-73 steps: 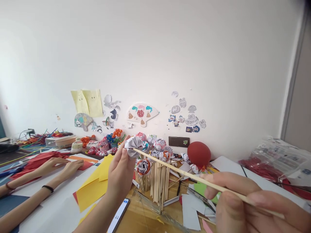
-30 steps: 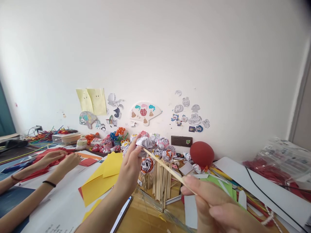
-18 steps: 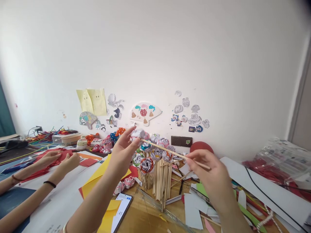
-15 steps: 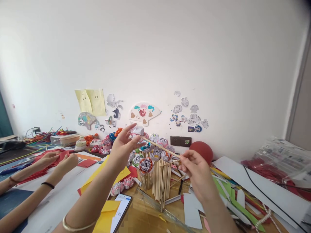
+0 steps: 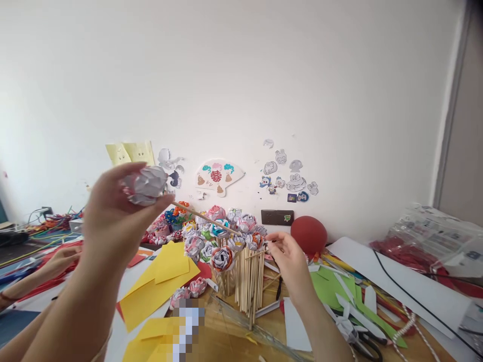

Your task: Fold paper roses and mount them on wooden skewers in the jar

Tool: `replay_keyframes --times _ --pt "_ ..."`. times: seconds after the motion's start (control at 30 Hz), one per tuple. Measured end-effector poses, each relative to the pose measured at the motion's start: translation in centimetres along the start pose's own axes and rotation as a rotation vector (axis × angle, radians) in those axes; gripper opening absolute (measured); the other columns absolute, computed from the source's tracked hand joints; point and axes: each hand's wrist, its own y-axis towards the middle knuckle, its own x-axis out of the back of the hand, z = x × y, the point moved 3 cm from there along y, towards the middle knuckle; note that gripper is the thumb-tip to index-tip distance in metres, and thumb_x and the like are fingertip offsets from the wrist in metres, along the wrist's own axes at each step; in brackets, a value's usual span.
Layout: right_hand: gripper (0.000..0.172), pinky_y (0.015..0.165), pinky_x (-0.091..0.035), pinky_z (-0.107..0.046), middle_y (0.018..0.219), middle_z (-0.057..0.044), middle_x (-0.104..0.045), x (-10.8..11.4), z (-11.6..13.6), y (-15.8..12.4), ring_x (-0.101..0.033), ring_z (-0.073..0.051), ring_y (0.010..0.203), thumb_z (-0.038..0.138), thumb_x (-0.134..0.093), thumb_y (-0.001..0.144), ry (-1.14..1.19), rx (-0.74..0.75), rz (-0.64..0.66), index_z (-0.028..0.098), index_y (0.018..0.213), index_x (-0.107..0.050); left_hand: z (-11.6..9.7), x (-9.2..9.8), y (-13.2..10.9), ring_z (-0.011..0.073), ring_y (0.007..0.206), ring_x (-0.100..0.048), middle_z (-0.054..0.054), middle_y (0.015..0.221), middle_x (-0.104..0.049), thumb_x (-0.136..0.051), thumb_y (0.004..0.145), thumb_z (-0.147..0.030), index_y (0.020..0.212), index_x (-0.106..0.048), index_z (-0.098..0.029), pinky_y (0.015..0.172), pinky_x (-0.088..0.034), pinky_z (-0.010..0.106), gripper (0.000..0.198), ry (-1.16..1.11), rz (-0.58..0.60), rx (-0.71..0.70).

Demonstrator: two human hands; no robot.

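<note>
My left hand (image 5: 113,216), raised at the left, is closed around a white paper flower (image 5: 148,186) with pinkish folds. A thin wooden stick (image 5: 206,216) runs from the flower down to the right; its free end shows in front of a bunch of folded paper flowers (image 5: 222,257). Beside that bunch's right edge is my right hand (image 5: 289,261), its fingers loosely curved and slightly apart, nothing visible between them. Whether its fingertips touch the nearest flower I cannot tell. Just below stands a bundle of wooden sticks (image 5: 249,284).
At the left, a co-worker's hand (image 5: 68,257) is on red material (image 5: 49,271). Yellow paper sheets (image 5: 151,286) and two loose paper flowers (image 5: 196,286) lie in front. A red balloon (image 5: 309,236), green paper (image 5: 328,286) and scissors (image 5: 368,347) are at the right.
My left hand has moved left and nearer, carrying the flower and its stick. The stick's end has come away from my right hand, which is now slightly left and lower.
</note>
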Motion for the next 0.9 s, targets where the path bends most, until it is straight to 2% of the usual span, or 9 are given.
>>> replay_keyframes --times 0.07,0.17,0.23,0.33,0.43,0.6,0.73,0.9 --pt "0.013 0.074 -0.044 -0.031 0.089 -0.004 -0.060 1.0 0.3 0.3 -0.055 -0.019 0.084 0.029 -0.053 0.075 -0.005 -0.002 -0.057 0.020 0.083 -0.057 -1.5 0.8 -0.6 0.0243 0.093 -0.059 -0.002 0.093 -0.063 -0.073 0.060 -0.025 0.108 -0.056 -0.027 0.082 -0.048 0.043 0.051 0.140 -0.049 -0.089" --pt "0.014 0.068 -0.045 -0.030 0.084 -0.004 -0.059 1.8 0.8 0.4 -0.055 -0.019 0.077 0.032 -0.055 0.073 0.042 -0.026 -0.111 0.019 0.079 -0.057 -1.7 1.2 -1.4 0.0270 0.096 -0.058 -0.002 0.111 -0.059 -0.067 0.067 -0.032 0.110 -0.054 -0.031 0.077 -0.047 0.044 0.044 0.346 0.045 -0.132" --pt "0.015 0.065 -0.046 -0.029 0.082 -0.004 -0.058 2.1 1.0 0.4 -0.054 -0.018 0.075 0.032 -0.055 0.071 0.063 -0.033 -0.136 0.019 0.078 -0.057 -1.2 0.9 -1.7 0.0267 0.097 -0.057 -0.003 0.119 -0.053 -0.066 0.069 -0.032 0.111 -0.053 -0.033 0.075 -0.049 0.041 0.044 0.346 0.137 -0.177" --pt "0.016 0.063 -0.045 -0.027 0.080 -0.003 -0.057 2.3 1.3 0.3 -0.053 -0.018 0.074 0.033 -0.055 0.070 0.046 -0.038 -0.151 0.019 0.078 -0.057 -0.2 -0.2 -1.9 0.0267 0.102 -0.053 -0.001 0.120 -0.050 -0.065 0.069 -0.028 0.108 -0.055 -0.033 0.073 -0.052 0.036 0.040 0.375 0.251 -0.286" --pt "0.016 0.062 -0.046 -0.027 0.079 -0.002 -0.056 2.4 1.4 0.3 -0.052 -0.017 0.073 0.034 -0.055 0.070 0.039 -0.052 -0.138 0.020 0.078 -0.056 0.9 -1.4 -2.2 0.0264 0.105 -0.053 0.004 0.114 -0.051 -0.063 0.071 -0.022 0.102 -0.059 -0.027 0.081 -0.051 0.039 0.032 0.465 0.309 -0.404" --pt "0.016 0.059 -0.046 -0.026 0.077 -0.002 -0.056 2.3 1.5 0.4 -0.053 -0.017 0.070 0.035 -0.056 0.069 0.054 -0.061 -0.141 0.020 0.076 -0.057 3.6 -3.3 -3.2 0.0237 0.104 -0.052 0.007 0.116 -0.049 -0.058 0.074 -0.019 0.105 -0.056 -0.026 0.085 -0.049 0.036 0.032 0.472 0.432 -0.414" --pt "0.017 0.059 -0.046 -0.027 0.077 -0.002 -0.058 2.3 1.6 0.4 -0.053 -0.017 0.068 0.035 -0.057 0.068 0.063 -0.051 -0.144 0.020 0.075 -0.057 6.2 -5.2 -4.5 0.0240 0.108 -0.050 0.008 0.116 -0.047 -0.051 0.076 -0.011 0.104 -0.057 -0.026 0.090 -0.045 0.038 0.033 0.434 0.635 -0.482" --pt "0.014 0.059 -0.046 -0.027 0.073 -0.002 -0.058 2.2 1.7 0.3 -0.054 -0.017 0.067 0.033 -0.057 0.069 0.042 -0.039 -0.125 0.019 0.073 -0.058 9.0 -6.4 -5.2 0.0238 0.113 -0.047 0.010 0.120 -0.048 -0.043 0.074 -0.002 0.113 -0.054 -0.028 0.092 -0.043 0.038 0.048 0.418 0.958 -0.437"
